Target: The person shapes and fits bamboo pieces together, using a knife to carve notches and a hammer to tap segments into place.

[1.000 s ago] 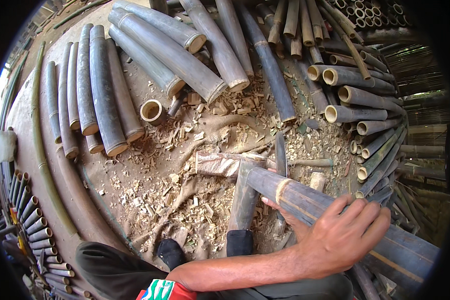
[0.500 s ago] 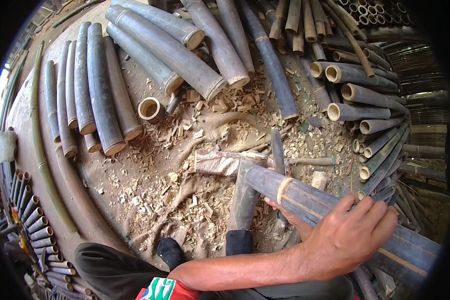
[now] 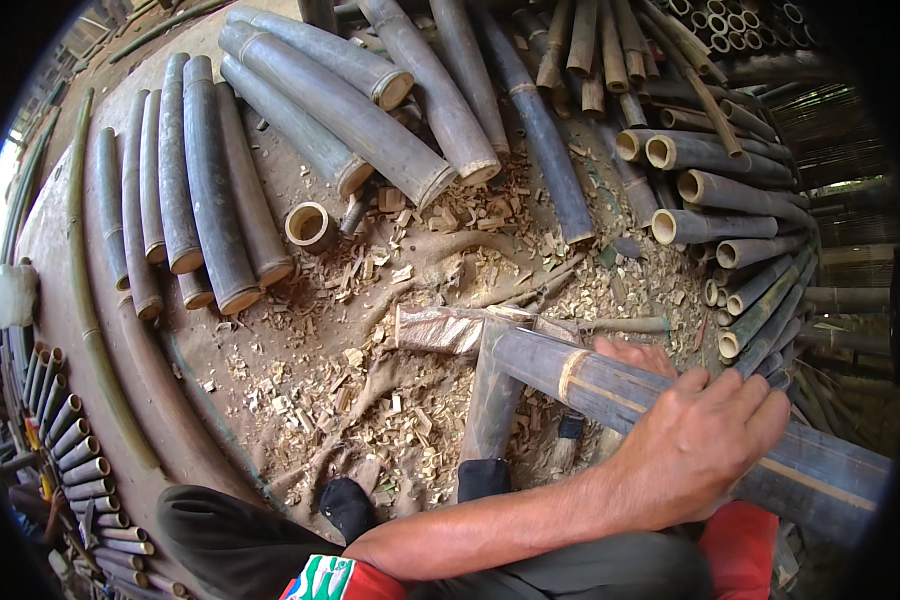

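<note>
A thick dark bamboo pole (image 3: 610,385) with a pale ring near its cut end lies slanted across a wooden stand (image 3: 492,400) over the chip-strewn ground. My left hand (image 3: 705,445) rests on top of the pole, fingers curled over its far side; the forearm reaches in from the lower left. Fingers of my right hand (image 3: 632,353) show just beyond the pole, touching its far side; the rest of that hand is hidden. A flat pale piece (image 3: 440,328) lies by the pole's cut end.
Cut bamboo lengths lie in a row on the left (image 3: 200,200), fanned at the top (image 3: 410,110) and stacked on the right (image 3: 730,190). A short bamboo ring (image 3: 310,225) sits among wood chips (image 3: 370,400). My dark-socked feet (image 3: 350,500) are below the stand.
My left hand has shifted slightly up along the pole. The pole and the stand stay where they were.
</note>
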The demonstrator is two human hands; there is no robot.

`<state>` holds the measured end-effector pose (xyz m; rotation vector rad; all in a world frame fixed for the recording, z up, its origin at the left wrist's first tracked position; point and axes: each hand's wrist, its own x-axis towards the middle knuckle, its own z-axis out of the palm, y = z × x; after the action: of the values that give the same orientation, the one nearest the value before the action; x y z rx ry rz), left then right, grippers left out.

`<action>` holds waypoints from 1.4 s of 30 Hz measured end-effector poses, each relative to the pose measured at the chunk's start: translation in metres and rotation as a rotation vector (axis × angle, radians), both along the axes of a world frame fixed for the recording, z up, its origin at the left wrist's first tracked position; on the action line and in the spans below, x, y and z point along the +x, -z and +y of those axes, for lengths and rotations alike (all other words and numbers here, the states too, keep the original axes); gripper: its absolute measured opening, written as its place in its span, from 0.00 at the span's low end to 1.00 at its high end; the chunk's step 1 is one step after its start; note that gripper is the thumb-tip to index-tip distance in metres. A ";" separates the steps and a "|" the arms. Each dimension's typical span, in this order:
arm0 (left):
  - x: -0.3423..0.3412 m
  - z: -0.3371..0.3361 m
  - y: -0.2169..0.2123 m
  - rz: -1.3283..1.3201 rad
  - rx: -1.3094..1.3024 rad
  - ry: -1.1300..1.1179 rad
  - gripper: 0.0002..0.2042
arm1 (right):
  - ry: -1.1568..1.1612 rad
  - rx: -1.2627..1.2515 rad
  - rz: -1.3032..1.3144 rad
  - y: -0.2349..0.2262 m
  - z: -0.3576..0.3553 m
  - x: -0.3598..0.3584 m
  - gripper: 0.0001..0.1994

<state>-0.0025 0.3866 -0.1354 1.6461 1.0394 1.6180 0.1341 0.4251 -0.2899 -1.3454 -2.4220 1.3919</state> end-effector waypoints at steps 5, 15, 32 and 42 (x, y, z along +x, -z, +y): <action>-0.007 0.004 -0.004 -0.039 0.015 -0.040 0.18 | -0.439 0.327 -0.419 0.003 0.011 0.053 0.12; -0.199 0.006 0.023 -0.286 -0.423 -0.553 0.26 | 0.000 0.490 -0.408 -0.018 -0.024 0.133 0.11; -0.054 -0.083 0.114 0.781 -0.882 0.087 0.45 | 0.939 -0.689 1.046 0.029 -0.118 -0.009 0.32; -0.181 -0.026 0.150 0.786 -0.596 0.039 0.13 | 0.791 0.237 -0.816 0.095 -0.154 0.216 0.43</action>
<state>-0.1836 0.3602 -0.2857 1.8473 1.6436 0.4901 0.3497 0.2715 -0.3849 -2.7104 -1.8041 0.3714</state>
